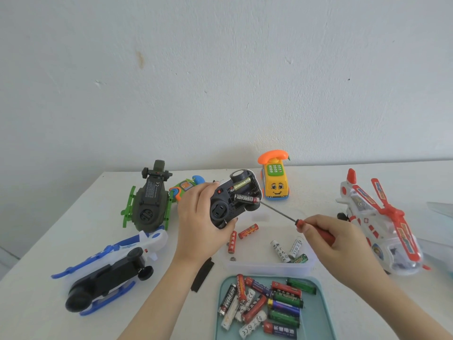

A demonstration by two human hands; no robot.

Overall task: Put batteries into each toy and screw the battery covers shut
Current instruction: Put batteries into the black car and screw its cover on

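Observation:
My left hand (196,217) grips a small black toy car (232,200) held upside down above the table, its battery bay uncovered. A green battery and a black Eveready battery (246,199) sit in the bay. My right hand (328,238) holds a red-handled screwdriver (316,228); its thin shaft points up-left and its tip touches the end of the Eveready battery. A black battery cover (202,274) lies on the table below my left wrist.
A clear tub (264,266) holds several loose batteries. A teal tray (316,312) in front holds several more. A green helicopter (149,200) and a blue one (110,268) lie left, a yellow phone car (275,185) behind, a red-white helicopter (377,224) right.

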